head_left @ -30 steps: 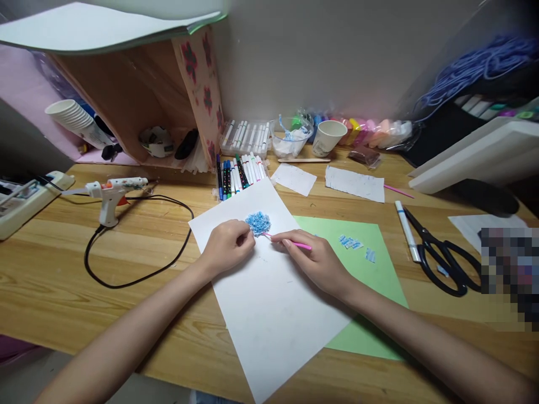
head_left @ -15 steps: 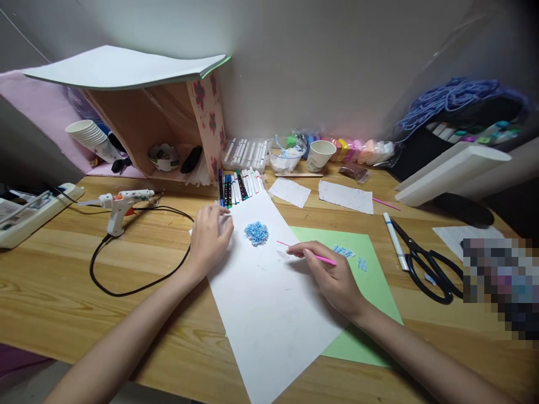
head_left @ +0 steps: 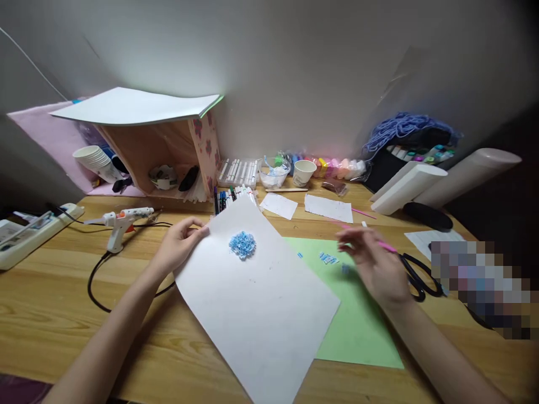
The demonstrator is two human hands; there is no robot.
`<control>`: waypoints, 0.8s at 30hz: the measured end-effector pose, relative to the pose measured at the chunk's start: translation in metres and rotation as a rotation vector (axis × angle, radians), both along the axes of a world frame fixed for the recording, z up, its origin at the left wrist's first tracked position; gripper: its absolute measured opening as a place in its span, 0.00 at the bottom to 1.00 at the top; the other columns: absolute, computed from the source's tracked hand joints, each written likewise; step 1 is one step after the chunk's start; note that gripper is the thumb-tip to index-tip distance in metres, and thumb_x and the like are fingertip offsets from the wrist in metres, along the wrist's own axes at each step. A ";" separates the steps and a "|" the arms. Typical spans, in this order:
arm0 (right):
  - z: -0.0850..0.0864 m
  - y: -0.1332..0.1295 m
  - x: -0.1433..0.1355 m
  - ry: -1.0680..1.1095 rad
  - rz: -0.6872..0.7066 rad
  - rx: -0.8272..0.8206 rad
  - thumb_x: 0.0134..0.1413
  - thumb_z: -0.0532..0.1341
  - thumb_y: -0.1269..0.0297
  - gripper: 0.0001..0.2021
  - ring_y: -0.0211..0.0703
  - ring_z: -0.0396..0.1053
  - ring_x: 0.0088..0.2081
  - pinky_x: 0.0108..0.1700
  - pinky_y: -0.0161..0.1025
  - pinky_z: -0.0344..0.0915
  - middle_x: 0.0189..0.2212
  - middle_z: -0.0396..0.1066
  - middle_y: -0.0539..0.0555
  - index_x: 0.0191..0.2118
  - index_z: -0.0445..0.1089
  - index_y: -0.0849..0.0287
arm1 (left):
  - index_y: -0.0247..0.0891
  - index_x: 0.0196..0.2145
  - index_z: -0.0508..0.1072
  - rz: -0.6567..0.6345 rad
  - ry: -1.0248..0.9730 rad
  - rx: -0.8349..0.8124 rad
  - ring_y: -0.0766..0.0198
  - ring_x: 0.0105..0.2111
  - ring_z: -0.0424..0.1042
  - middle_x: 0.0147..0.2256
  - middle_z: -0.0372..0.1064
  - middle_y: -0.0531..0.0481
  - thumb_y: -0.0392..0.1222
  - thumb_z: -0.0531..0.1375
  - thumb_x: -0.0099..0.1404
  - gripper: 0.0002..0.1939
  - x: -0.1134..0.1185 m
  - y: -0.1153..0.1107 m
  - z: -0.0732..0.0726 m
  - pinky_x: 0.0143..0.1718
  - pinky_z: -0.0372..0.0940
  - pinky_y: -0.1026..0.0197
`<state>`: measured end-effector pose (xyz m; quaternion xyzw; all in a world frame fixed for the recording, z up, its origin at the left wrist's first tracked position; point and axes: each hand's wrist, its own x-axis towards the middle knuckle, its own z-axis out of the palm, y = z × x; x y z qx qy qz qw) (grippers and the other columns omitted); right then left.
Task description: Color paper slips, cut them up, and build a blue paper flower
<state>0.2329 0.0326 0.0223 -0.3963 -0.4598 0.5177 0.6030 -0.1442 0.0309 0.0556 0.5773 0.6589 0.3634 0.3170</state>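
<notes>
Left hand: left hand [head_left: 180, 244], fingers closed on upper-left edge of white sheet [head_left: 256, 303].
Right hand: right hand [head_left: 381, 269], blurred; fingers closed round pink stick [head_left: 387, 247], above green sheet [head_left: 362, 331], apart from white sheet.
White sheet: partly over green sheet, left side looks lifted; long axis runs far-left to near-right.
Blue cluster: blue cluster [head_left: 243, 245] on far part of white sheet, to the right of the left fingers; left hand nearer, right hand well off to its right. Roundish, no clear long axis.
Pink stick: long axis roughly crosswise, far end leaning left.
Count: blue cluster 1, white sheet 1, green sheet 1, glue gun [head_left: 120, 224] 1, scissors [head_left: 415, 275] 1, pink sticks 2 (one held, spare stick [head_left: 364, 214] on bench [head_left: 206, 359]).
Blue scraps: blue scraps [head_left: 328, 258] on green sheet, overlapping, can't count exactly.
</notes>
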 end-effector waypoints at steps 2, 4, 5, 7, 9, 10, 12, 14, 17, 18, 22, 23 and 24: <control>0.008 0.004 0.024 0.066 -0.177 0.081 0.60 0.57 0.59 0.08 0.37 0.72 0.37 0.41 0.34 0.70 0.37 0.76 0.51 0.37 0.74 0.52 | 0.37 0.31 0.69 0.130 -0.092 0.089 0.69 0.18 0.58 0.19 0.62 0.57 0.56 0.62 0.53 0.18 -0.002 -0.007 0.003 0.18 0.50 0.70; 0.011 0.005 0.044 0.035 -0.267 0.110 0.59 0.57 0.59 0.08 0.38 0.73 0.40 0.45 0.35 0.70 0.41 0.75 0.52 0.38 0.74 0.51 | 0.37 0.32 0.69 0.250 -0.181 0.192 0.70 0.17 0.57 0.18 0.61 0.57 0.56 0.62 0.53 0.19 0.001 -0.010 0.005 0.17 0.50 0.70; 0.011 0.004 0.050 -0.018 -0.265 0.079 0.59 0.58 0.58 0.09 0.39 0.74 0.40 0.44 0.34 0.70 0.44 0.74 0.53 0.40 0.74 0.51 | 0.37 0.32 0.68 0.294 -0.222 0.241 0.71 0.17 0.56 0.18 0.61 0.57 0.56 0.62 0.53 0.19 0.004 -0.010 0.005 0.17 0.50 0.70; 0.008 0.002 0.056 -0.138 -0.218 -0.019 0.58 0.57 0.53 0.13 0.41 0.75 0.38 0.35 0.34 0.72 0.49 0.72 0.55 0.43 0.73 0.52 | 0.37 0.33 0.67 0.341 -0.281 0.341 0.71 0.17 0.56 0.19 0.62 0.57 0.55 0.62 0.55 0.18 0.016 -0.007 0.004 0.17 0.50 0.71; 0.003 -0.001 0.054 -0.245 -0.153 -0.107 0.56 0.57 0.49 0.17 0.42 0.76 0.35 0.29 0.33 0.72 0.53 0.69 0.57 0.45 0.72 0.52 | 0.37 0.32 0.66 0.343 -0.326 0.423 0.72 0.16 0.53 0.18 0.59 0.58 0.54 0.60 0.58 0.17 0.031 0.001 0.002 0.16 0.48 0.71; 0.000 -0.002 0.051 -0.280 -0.120 -0.135 0.55 0.58 0.47 0.18 0.42 0.76 0.35 0.29 0.34 0.72 0.53 0.69 0.57 0.45 0.72 0.52 | 0.37 0.32 0.66 0.342 -0.346 0.451 0.72 0.17 0.54 0.18 0.59 0.58 0.54 0.60 0.58 0.16 0.039 0.005 0.000 0.17 0.49 0.71; -0.005 -0.003 0.044 -0.306 -0.063 -0.162 0.52 0.59 0.45 0.21 0.44 0.76 0.35 0.32 0.37 0.74 0.52 0.71 0.59 0.46 0.72 0.54 | 0.36 0.33 0.66 0.341 -0.366 0.496 0.71 0.19 0.57 0.21 0.61 0.56 0.54 0.59 0.59 0.16 0.056 0.015 -0.004 0.19 0.52 0.70; -0.007 -0.003 0.039 -0.302 -0.045 -0.178 0.50 0.61 0.43 0.25 0.47 0.76 0.35 0.34 0.40 0.74 0.45 0.75 0.61 0.45 0.73 0.57 | 0.36 0.34 0.66 0.342 -0.370 0.523 0.71 0.20 0.58 0.23 0.62 0.55 0.54 0.58 0.61 0.16 0.072 0.024 -0.009 0.20 0.53 0.70; -0.007 -0.002 0.037 -0.323 -0.143 -0.168 0.44 0.65 0.44 0.25 0.52 0.75 0.37 0.37 0.43 0.74 0.36 0.78 0.60 0.42 0.75 0.60 | 0.37 0.36 0.65 0.341 -0.374 0.539 0.69 0.22 0.60 0.25 0.62 0.54 0.55 0.56 0.63 0.17 0.092 0.031 -0.017 0.23 0.55 0.69; -0.006 -0.002 0.038 -0.333 -0.191 -0.154 0.42 0.67 0.46 0.24 0.52 0.75 0.38 0.38 0.43 0.73 0.35 0.78 0.59 0.40 0.75 0.59 | 0.37 0.37 0.64 0.331 -0.376 0.537 0.69 0.23 0.60 0.26 0.62 0.54 0.55 0.55 0.63 0.17 0.098 0.033 -0.020 0.24 0.56 0.69; -0.003 -0.001 0.053 -0.406 -0.345 -0.066 0.40 0.69 0.50 0.18 0.49 0.74 0.33 0.33 0.39 0.71 0.29 0.77 0.55 0.34 0.75 0.60 | 0.37 0.35 0.65 0.215 -0.377 0.476 0.68 0.24 0.59 0.25 0.60 0.55 0.55 0.56 0.63 0.17 0.111 0.038 -0.027 0.26 0.55 0.68; -0.003 -0.001 0.059 -0.423 -0.378 -0.045 0.41 0.68 0.50 0.18 0.47 0.73 0.31 0.31 0.37 0.69 0.27 0.76 0.54 0.32 0.75 0.60 | 0.37 0.34 0.66 0.175 -0.377 0.453 0.68 0.25 0.59 0.25 0.60 0.55 0.56 0.56 0.62 0.17 0.112 0.040 -0.027 0.27 0.55 0.68; -0.004 0.000 0.064 -0.430 -0.404 -0.029 0.42 0.68 0.51 0.17 0.46 0.72 0.30 0.30 0.37 0.68 0.27 0.76 0.54 0.32 0.74 0.60 | 0.37 0.33 0.67 0.138 -0.378 0.429 0.67 0.26 0.60 0.26 0.60 0.55 0.56 0.57 0.61 0.18 0.113 0.041 -0.027 0.28 0.56 0.68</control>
